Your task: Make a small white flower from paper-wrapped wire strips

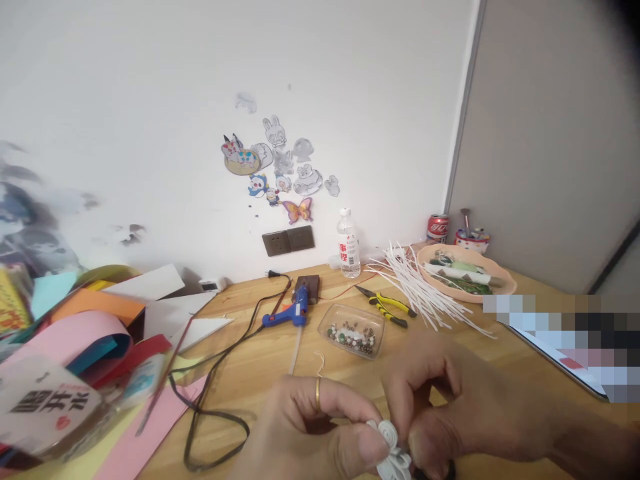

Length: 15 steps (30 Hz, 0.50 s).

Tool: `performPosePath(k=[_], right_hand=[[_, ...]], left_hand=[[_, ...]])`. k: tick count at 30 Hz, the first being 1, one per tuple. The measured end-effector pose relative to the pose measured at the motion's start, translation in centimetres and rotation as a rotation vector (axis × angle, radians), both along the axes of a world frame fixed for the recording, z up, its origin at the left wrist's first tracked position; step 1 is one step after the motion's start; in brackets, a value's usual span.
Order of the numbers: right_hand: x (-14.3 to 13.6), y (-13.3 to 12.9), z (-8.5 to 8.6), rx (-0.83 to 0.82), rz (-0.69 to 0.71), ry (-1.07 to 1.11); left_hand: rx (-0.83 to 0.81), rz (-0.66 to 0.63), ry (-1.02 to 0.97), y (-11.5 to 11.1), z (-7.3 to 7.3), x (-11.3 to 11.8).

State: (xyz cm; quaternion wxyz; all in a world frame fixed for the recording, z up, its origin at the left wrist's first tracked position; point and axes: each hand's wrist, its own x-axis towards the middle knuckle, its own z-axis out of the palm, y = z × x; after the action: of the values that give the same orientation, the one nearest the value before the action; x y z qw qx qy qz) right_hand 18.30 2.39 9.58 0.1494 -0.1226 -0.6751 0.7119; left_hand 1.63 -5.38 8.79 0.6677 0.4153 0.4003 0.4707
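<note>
Low in front of me, my left hand point(320, 427), with a gold ring on one finger, pinches a small white rolled-strip flower point(389, 435) between thumb and forefinger. A spiral coil and several looped petals show on it. My right hand point(450, 400) is closed with thumb and forefinger together at the flower's right side. Under the right thumb a dark piece point(449, 471) shows, too little of it to name. Just beyond the hands stands a clear plastic box point(327, 343) with white, green and metallic beads.
A blue glue gun point(286, 316) with a looping black cord lies left of the beads. Yellow-black pliers point(387, 305), white strips point(417, 283), a water bottle point(349, 247) and a pink tray point(507, 283) stand behind. Coloured paper point(95, 307) crowds the left; a blurred-out screen point(555, 360) lies right.
</note>
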Motion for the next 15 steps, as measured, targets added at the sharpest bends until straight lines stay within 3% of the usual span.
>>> performPosePath(k=[3,9,15], right_hand=[[0.2,-0.3,0.7,0.156,-0.09,-0.002],[0.1,0.5,-0.6,-0.133,0.104,0.061],[-0.2,0.8,-1.3,-0.261,0.183,0.045]], left_hand=[[0.023,0.014,-0.048,0.0,0.2,0.0],[0.006,-0.029,-0.14,0.2,0.0,0.1],[-0.004,-0.027,-0.176,0.2,-0.4,0.2]])
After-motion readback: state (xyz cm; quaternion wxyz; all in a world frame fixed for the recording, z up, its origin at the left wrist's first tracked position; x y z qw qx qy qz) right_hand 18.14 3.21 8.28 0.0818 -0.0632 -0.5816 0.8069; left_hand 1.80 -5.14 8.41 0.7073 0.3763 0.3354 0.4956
